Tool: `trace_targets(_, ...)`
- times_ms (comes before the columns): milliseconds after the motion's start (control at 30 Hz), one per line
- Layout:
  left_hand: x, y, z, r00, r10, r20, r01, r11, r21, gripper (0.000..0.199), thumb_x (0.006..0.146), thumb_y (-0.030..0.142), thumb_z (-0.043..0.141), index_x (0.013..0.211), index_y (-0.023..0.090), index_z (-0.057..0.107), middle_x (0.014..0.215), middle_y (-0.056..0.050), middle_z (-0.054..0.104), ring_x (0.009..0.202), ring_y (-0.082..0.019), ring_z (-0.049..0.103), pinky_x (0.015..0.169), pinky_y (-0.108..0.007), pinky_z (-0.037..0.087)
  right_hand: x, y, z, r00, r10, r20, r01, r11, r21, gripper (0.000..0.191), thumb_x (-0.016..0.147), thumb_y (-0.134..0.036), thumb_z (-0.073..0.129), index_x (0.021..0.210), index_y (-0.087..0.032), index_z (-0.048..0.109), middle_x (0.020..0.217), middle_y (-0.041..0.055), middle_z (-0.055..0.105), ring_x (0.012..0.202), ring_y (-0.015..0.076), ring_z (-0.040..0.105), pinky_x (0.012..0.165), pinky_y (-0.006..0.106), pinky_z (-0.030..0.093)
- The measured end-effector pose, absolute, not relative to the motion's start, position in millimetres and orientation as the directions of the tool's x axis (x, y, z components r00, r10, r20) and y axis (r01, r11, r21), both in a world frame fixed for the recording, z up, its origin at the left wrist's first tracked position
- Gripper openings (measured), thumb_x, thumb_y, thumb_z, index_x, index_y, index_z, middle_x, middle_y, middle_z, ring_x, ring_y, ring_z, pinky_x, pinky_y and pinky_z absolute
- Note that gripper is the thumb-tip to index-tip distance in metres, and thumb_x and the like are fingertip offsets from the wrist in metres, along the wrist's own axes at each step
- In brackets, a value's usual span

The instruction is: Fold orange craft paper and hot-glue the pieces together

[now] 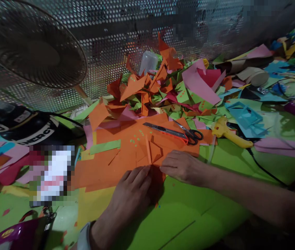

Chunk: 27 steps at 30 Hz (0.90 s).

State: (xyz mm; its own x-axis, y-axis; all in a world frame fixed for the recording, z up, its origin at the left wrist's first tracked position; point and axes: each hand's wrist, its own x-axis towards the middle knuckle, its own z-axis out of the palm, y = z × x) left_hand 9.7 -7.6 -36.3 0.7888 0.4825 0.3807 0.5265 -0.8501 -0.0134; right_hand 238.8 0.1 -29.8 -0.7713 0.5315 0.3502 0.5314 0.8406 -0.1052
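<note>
Both my hands are on a small piece of folded orange paper at the middle of the table. My left hand, with a band at its wrist, has curled fingers at the paper's near edge. From the right, my right hand pinches the other side, its fingers pressed together. The fingertips are partly hidden. Beneath lie flat orange sheets. Just beyond my hands rest a cutter knife and black-handled scissors. A light green paper strip is to the left.
A heap of paper scraps rises against the perforated metal wall. A yellow glue gun with a cord lies at right. At left stand a fan and a black bottle. A purple object sits at front left.
</note>
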Motion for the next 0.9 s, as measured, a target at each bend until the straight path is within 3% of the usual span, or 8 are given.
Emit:
trace_targets(133, 11.2, -8.5, -37.7, 0.772, 0.513, 0.375, 0.550, -0.835, 0.013, 0.023, 0.084, 0.014, 0.045, 0.104, 0.012, 0.057, 0.098, -0.012, 0.070, 0.083, -0.025, 0.064, 0.066, -0.038, 0.052, 238.4, -0.1, -27.4, -0.786, 0.519, 0.336, 0.529, 0.846, -0.067, 0.022, 0.095, -0.012, 0.047, 0.086, -0.013, 0.067, 0.080, 0.0046, 0.064, 0.075, 0.0159, 0.050, 0.069, 0.029, 0.037)
trace_targets(267, 14.0, -8.7, -40.0, 0.745, 0.585, 0.320, 0.612, -0.791, 0.021, 0.032, 0.090, 0.025, 0.048, 0.118, 0.010, 0.053, 0.098, -0.012, 0.068, 0.083, -0.025, 0.061, 0.067, -0.039, 0.050, 237.1, 0.3, -26.2, -0.780, 0.517, 0.352, 0.529, 0.846, -0.069, 0.021, 0.094, -0.013, 0.049, 0.083, -0.012, 0.068, 0.077, 0.0038, 0.064, 0.071, 0.0161, 0.048, 0.067, 0.029, 0.035)
trace_targets(433, 17.9, -5.9, -40.9, 0.734, 0.622, 0.274, 0.640, -0.768, 0.028, 0.039, 0.090, 0.050, 0.047, 0.105, 0.017, 0.062, 0.103, -0.011, 0.062, 0.087, -0.026, 0.056, 0.072, -0.040, 0.048, 236.6, 2.6, -25.9, -0.767, 0.492, 0.412, 0.503, 0.859, -0.091, 0.024, 0.094, -0.013, 0.048, 0.081, -0.013, 0.068, 0.077, 0.0051, 0.066, 0.071, 0.0165, 0.050, 0.067, 0.029, 0.037)
trace_targets(600, 20.8, -5.3, -35.8, 0.744, 0.632, 0.218, 0.638, -0.769, 0.051, 0.052, 0.090, 0.056, 0.042, 0.115, 0.015, 0.060, 0.105, -0.012, 0.059, 0.089, -0.027, 0.054, 0.074, -0.042, 0.047, 238.9, 3.6, -30.1, -0.756, 0.482, 0.443, 0.475, 0.869, -0.137, 0.017, 0.088, -0.012, 0.052, 0.086, -0.013, 0.069, 0.080, 0.0066, 0.068, 0.075, 0.0179, 0.055, 0.070, 0.031, 0.042)
trace_targets(767, 23.1, -5.6, -28.9, 0.742, 0.664, 0.095, 0.664, -0.747, 0.036, 0.053, 0.090, 0.059, 0.041, 0.106, 0.014, 0.065, 0.111, -0.013, 0.059, 0.094, -0.028, 0.054, 0.077, -0.043, 0.047, 238.8, 2.3, -34.9, -0.618, 0.631, 0.470, 0.551, 0.773, -0.313, 0.019, 0.083, -0.012, 0.055, 0.095, -0.011, 0.069, 0.085, 0.0094, 0.068, 0.078, 0.0186, 0.058, 0.071, 0.031, 0.047)
trace_targets(900, 24.7, -5.5, -28.4, 0.734, 0.677, 0.055, 0.676, -0.736, 0.043, 0.053, 0.090, 0.059, 0.040, 0.109, 0.016, 0.064, 0.113, -0.013, 0.058, 0.097, -0.028, 0.053, 0.080, -0.043, 0.046, 235.3, -2.5, -29.0, -0.611, 0.705, 0.361, 0.643, 0.707, -0.293, 0.028, 0.080, -0.015, 0.056, 0.105, -0.009, 0.068, 0.092, 0.0116, 0.066, 0.085, 0.0223, 0.058, 0.076, 0.035, 0.048)
